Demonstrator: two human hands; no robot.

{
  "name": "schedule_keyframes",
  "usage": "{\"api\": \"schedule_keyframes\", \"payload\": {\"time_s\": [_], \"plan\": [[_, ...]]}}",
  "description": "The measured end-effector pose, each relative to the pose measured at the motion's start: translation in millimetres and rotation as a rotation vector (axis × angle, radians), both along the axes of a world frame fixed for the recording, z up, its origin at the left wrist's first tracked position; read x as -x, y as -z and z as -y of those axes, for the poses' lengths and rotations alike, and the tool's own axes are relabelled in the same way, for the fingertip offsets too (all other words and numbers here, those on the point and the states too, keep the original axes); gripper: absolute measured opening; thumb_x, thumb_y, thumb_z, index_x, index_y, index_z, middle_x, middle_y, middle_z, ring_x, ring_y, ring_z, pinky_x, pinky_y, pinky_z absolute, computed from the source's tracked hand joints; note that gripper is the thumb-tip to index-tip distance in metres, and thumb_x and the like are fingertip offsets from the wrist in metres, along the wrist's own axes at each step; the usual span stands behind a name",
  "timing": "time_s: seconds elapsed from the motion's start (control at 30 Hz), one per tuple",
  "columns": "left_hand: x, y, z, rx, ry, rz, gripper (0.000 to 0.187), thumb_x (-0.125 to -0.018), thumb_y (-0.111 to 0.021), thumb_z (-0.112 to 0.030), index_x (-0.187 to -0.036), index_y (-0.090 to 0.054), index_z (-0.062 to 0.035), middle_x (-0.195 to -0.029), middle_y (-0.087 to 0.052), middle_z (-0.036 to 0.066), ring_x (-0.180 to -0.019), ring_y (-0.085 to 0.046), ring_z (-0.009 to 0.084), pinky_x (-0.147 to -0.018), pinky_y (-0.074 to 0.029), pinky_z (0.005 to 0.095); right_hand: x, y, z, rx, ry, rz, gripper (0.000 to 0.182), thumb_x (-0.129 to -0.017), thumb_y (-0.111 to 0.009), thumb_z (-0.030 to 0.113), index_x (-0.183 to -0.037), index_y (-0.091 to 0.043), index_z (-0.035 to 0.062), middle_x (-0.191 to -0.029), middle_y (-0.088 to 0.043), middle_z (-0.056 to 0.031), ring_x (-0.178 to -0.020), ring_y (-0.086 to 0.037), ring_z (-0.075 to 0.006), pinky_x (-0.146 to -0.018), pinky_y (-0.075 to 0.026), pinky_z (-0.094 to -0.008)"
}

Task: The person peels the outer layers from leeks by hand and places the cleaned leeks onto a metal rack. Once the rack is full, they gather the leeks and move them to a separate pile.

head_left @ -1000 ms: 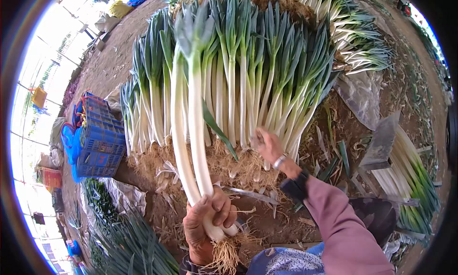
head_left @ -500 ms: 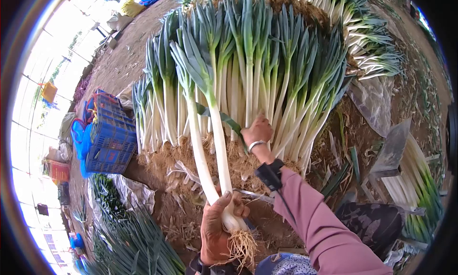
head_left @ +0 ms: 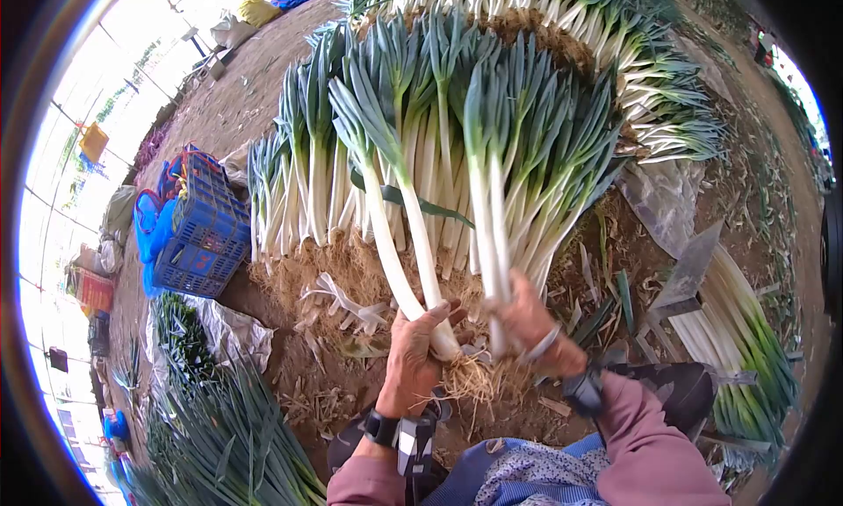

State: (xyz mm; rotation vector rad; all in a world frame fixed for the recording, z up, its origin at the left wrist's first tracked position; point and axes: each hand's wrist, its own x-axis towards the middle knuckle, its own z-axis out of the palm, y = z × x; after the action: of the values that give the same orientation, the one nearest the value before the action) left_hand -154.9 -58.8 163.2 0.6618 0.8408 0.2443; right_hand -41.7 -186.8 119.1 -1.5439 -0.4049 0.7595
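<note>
My left hand [head_left: 409, 358] is closed around the lower white stems of two leeks [head_left: 387, 251], just above their tangled roots [head_left: 468, 379]. The green tops of this pair lean away from me over the standing row. Slightly blurred, my right hand [head_left: 534, 326] grips more leeks [head_left: 488, 229], seemingly two, near their root end. Its fingers are partly hidden behind the stems. Behind both hands stands a dense row of leeks [head_left: 323, 185], roots toward me and leaves up. A loose green leaf [head_left: 430, 209] lies across the white stems.
On the left sits a blue plastic crate [head_left: 209, 234], with a heap of green leaves [head_left: 241, 436] below it. To the right, a metal plate [head_left: 689, 264] stands beside a bundle of leeks [head_left: 746, 330]. More leeks [head_left: 667, 97] curve along the back. A white strip [head_left: 341, 297] lies among the roots.
My right hand has come back from the standing row toward me, now with leeks in its grip. My left hand and its two leeks have shifted slightly up and right in view.
</note>
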Motion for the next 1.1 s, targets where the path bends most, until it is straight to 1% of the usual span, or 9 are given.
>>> {"api": "schedule_keyframes", "payload": {"time_s": [0.2, 0.3, 0.43, 0.5, 0.57, 0.63, 0.83, 0.9, 1.1], "plan": [[24.2, -0.8, 29.2, 0.039, 0.193, -0.012, 0.035, -0.084, -0.057, -0.003, -0.117, -0.043, -0.0005, -0.090, -0.056, 0.009, -0.068, -0.059, 0.0180, -0.052, -0.052, 0.0298, 72.9, 22.7, 30.4, 0.247, -0.097, 0.925, 0.059, -0.085, -0.060, 0.044, -0.119, -0.046, -0.0024, -0.106, -0.052, -0.0204, -0.102, -0.052, -0.0378, -0.087, -0.041, -0.0463], [48.5, 6.9, 40.4, -0.020, 0.262, -0.135, 0.030, -0.085, -0.060, -0.007, -0.111, -0.047, -0.0028, -0.084, -0.057, 0.006, -0.063, -0.059, 0.0172, -0.053, -0.053, 0.0314, 80.0, -3.2, 44.0, 0.420, -0.340, 0.660, 0.053, -0.090, -0.054, 0.038, -0.125, -0.046, -0.0002, -0.117, -0.048, -0.0240, -0.113, -0.044, -0.0379, -0.095, -0.034, -0.0453], [100.2, -44.6, 68.7, -0.097, 0.355, -0.108, 0.033, -0.082, -0.062, -0.007, -0.112, -0.047, -0.0025, -0.085, -0.058, 0.010, -0.067, -0.061, 0.0210, -0.056, -0.055, 0.0343, 98.8, 24.9, 33.9, 0.018, -0.151, 0.184, 0.061, -0.092, -0.051, 0.046, -0.128, -0.043, -0.0016, -0.126, -0.047, -0.0220, -0.117, -0.045, -0.0334, -0.100, -0.036, -0.0430], [115.5, -73.5, 86.0, -0.055, 0.300, -0.293, 0.044, -0.076, -0.061, -0.003, -0.116, -0.043, -0.0005, -0.084, -0.056, 0.012, -0.065, -0.061, 0.0225, -0.052, -0.054, 0.0342, 101.5, 4.3, 14.9, -0.457, -0.100, -0.708, 0.071, -0.090, -0.050, 0.054, -0.129, -0.040, -0.0044, -0.127, -0.046, -0.0231, -0.118, -0.047, -0.0341, -0.103, -0.037, -0.0434], [146.5, -101.0, 98.6, -0.081, 0.342, -0.224, 0.043, -0.076, -0.065, -0.009, -0.113, -0.046, 0.0015, -0.082, -0.058, 0.014, -0.064, -0.060, 0.0247, -0.058, -0.053, 0.0353, 99.8, -8.0, 6.7, -0.557, -0.204, -0.772, 0.086, -0.085, -0.053, 0.061, -0.133, -0.034, -0.0075, -0.131, -0.043, -0.0267, -0.119, -0.047, -0.0381, -0.105, -0.037, -0.0456], [178.6, -126.8, 106.2, -0.081, 0.382, -0.233, 0.046, -0.073, -0.065, -0.007, -0.113, -0.045, 0.0036, -0.078, -0.058, 0.014, -0.064, -0.061, 0.0241, -0.054, -0.052, 0.0353, 101.4, -11.7, -10.7, -0.990, -0.298, -1.370, 0.089, -0.080, -0.056, 0.065, -0.134, -0.035, -0.0030, -0.131, -0.043, -0.0279, -0.121, -0.045, -0.0397, -0.106, -0.036, -0.0485], [271.2, -194.8, 165.4, -0.352, 0.439, -0.316, 0.053, -0.078, -0.062, -0.004, -0.128, -0.045, -0.0045, -0.099, -0.059, 0.006, -0.078, -0.058, 0.0115, -0.058, -0.046, 0.0228, 94.5, -43.1, -14.5, -1.188, -0.046, -1.024, 0.083, -0.081, -0.046, 0.072, -0.132, -0.044, 0.0066, -0.123, -0.054, -0.0217, -0.110, -0.055, -0.0371, -0.096, -0.044, -0.0553], [289.7, -183.8, 185.1, -0.574, 0.343, -0.299, 0.047, -0.079, -0.060, -0.002, -0.123, -0.046, -0.0040, -0.085, -0.058, 0.007, -0.047, -0.049, 0.0093, -0.037, -0.034, 0.0195, 85.3, -64.4, 11.9, -1.485, -0.243, -1.147, 0.079, -0.082, -0.044, 0.071, -0.128, -0.049, 0.0067, -0.116, -0.060, -0.0170, -0.101, -0.060, -0.0341, -0.088, -0.050, -0.0528], [283.7, -215.5, 215.5, -0.395, 0.575, -0.374, 0.047, -0.080, -0.060, 0.000, -0.123, -0.043, -0.0084, -0.086, -0.058, 0.009, -0.040, -0.043, 0.0091, -0.029, -0.029, 0.0195, 18.0, -149.5, 144.1, -1.249, 0.394, -0.683, 0.079, -0.080, -0.046, 0.073, -0.124, -0.053, 0.0088, -0.111, -0.062, -0.0150, -0.089, -0.062, -0.0327, -0.078, -0.055, -0.0507]]}}
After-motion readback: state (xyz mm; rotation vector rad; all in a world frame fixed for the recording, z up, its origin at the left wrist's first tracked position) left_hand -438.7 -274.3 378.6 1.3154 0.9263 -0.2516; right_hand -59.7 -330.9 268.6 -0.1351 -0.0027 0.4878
